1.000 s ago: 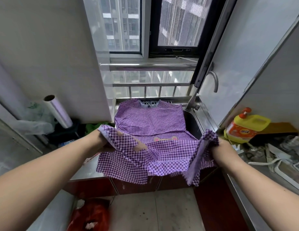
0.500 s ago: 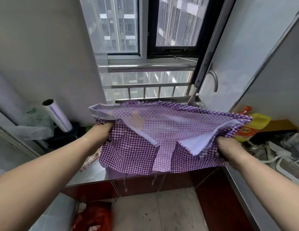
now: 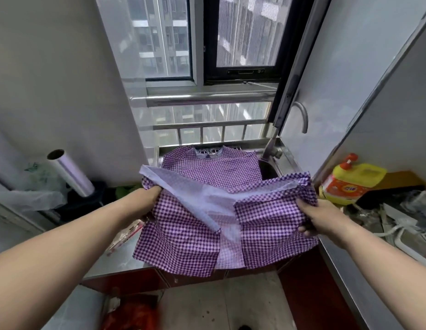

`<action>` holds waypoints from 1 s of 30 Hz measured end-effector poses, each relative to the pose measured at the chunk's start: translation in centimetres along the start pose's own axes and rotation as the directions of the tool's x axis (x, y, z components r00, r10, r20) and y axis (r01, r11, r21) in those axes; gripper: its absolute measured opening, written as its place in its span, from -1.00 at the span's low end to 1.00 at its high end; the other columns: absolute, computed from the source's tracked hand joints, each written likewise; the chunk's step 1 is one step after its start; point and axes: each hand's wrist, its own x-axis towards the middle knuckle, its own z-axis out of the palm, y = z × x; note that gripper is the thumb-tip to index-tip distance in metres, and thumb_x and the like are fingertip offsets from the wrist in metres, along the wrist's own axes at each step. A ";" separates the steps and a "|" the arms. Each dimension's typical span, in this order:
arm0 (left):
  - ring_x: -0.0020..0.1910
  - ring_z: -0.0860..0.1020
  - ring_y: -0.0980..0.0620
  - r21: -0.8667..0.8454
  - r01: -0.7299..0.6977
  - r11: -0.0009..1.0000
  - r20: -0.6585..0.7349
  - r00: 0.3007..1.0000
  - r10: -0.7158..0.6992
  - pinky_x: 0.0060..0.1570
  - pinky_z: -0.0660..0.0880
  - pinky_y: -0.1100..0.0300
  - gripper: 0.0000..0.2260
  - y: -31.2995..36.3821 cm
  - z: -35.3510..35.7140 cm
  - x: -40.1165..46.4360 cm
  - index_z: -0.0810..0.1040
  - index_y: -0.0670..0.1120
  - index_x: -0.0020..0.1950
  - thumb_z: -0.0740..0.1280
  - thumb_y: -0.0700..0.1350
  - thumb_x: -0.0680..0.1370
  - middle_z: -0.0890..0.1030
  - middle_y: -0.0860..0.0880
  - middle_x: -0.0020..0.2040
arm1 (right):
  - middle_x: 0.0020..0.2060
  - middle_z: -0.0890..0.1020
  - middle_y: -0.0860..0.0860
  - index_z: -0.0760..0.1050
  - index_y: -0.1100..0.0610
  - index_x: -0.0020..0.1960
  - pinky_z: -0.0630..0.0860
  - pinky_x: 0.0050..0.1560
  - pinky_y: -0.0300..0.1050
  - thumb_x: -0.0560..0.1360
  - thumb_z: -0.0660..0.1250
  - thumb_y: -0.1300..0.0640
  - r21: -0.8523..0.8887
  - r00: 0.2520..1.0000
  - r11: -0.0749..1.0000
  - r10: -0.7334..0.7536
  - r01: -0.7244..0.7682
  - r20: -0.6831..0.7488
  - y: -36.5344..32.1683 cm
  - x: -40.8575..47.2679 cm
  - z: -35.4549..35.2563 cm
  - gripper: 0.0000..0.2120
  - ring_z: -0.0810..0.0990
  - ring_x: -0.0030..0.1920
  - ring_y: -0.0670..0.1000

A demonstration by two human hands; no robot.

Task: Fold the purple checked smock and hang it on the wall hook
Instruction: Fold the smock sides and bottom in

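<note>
the purple checked smock [image 3: 207, 167] is spread over the steel worktop [image 3: 121, 258] and across the sink at the window, its collar end lying flat near the rail while the near hem is lifted clear of the surface. this arrangement seems chosen so that the flat half serves as a base onto which the raised half can be laid, making a fold across the middle. the left hand [image 3: 145, 198] is clamped on the left corner of the hem, fingers curled into the cloth, and the right hand [image 3: 311, 216] is clamped on the right corner, with the fingers tucked under the fabric. the hands are held well apart, which keeps the raised edge stretched between them, though the middle sags and the pale lining is turned up into view. the garment thus lies both between the hands and beyond them: the gripped hem spans the gap, the loose front panels hang below over the worktop edge, and the rest extends away toward the tap [image 3: 302, 117]. the fold is judged to be only begun. no wall hook can be made out here. a yellow detergent bottle [image 3: 352, 182] stands to the right and a roll of film [image 3: 71, 172] to the left, both apart from the cloth.
</note>
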 end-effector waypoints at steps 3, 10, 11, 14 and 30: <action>0.06 0.63 -0.07 0.044 -0.027 0.999 -0.024 0.999 0.028 0.08 0.57 0.04 -0.72 0.3 0.4 1.4 0.54 0.12 -0.03 0.11 0.15 0.73 0.65 -0.06 0.09 | -0.14 0.76 0.24 0.63 0.15 0.10 0.50 -0.32 -0.11 0.69 0.35 0.02 -0.093 0.993 0.990 -0.114 0.110 -0.036 0.0 2.3 -0.9 -0.79 0.69 -0.26 0.13; -0.21 0.56 0.00 0.001 0.030 1.000 -0.219 0.975 -0.029 -0.20 0.45 0.10 -0.67 2.6 0.7 5.3 0.63 -0.20 0.06 0.19 0.02 0.71 0.65 -0.07 -0.05 | -0.44 0.66 0.09 0.60 0.18 0.03 0.34 -0.47 -0.18 0.71 0.32 0.05 -0.099 0.992 0.990 -0.107 0.101 -0.062 -2.3 9.3 -1.5 -0.79 0.56 -0.52 -0.02; -0.21 0.56 0.01 -0.004 0.030 1.000 -0.239 0.970 -0.030 -0.23 0.43 0.12 -0.69 2.6 0.6 6.1 0.63 -0.16 0.02 0.20 0.02 0.70 0.65 -0.05 -0.07 | -0.48 0.64 0.07 0.59 0.18 0.03 0.32 -0.50 -0.20 0.71 0.32 0.04 -0.094 0.994 0.992 -0.091 0.084 -0.067 -2.6 10.3 -1.5 -0.78 0.53 -0.55 -0.02; -0.13 0.61 0.00 -0.056 0.017 0.998 -0.257 0.966 -0.031 -0.27 0.42 0.16 -0.72 3.4 0.3 8.8 0.62 -0.08 0.02 0.20 0.05 0.67 0.65 -0.03 -0.10 | -0.52 0.59 0.07 0.57 0.20 0.03 0.30 -0.53 -0.21 0.70 0.32 0.05 -0.056 0.996 0.998 -0.044 0.039 -0.081 -3.9 13.9 -0.9 -0.79 0.46 -0.58 0.00; -0.03 0.57 -0.19 0.004 0.136 0.991 -0.280 0.951 -0.130 0.02 0.50 -0.03 -0.60 5.0 -0.7 29.9 0.60 -0.15 0.09 0.04 0.04 0.72 0.64 -0.23 0.09 | -0.16 0.68 0.06 0.60 0.07 0.03 0.39 -0.43 -0.17 0.70 0.29 0.04 0.153 0.960 0.979 0.166 -0.134 -0.223 -10.0 32.1 7.2 -0.84 0.58 -0.41 -0.01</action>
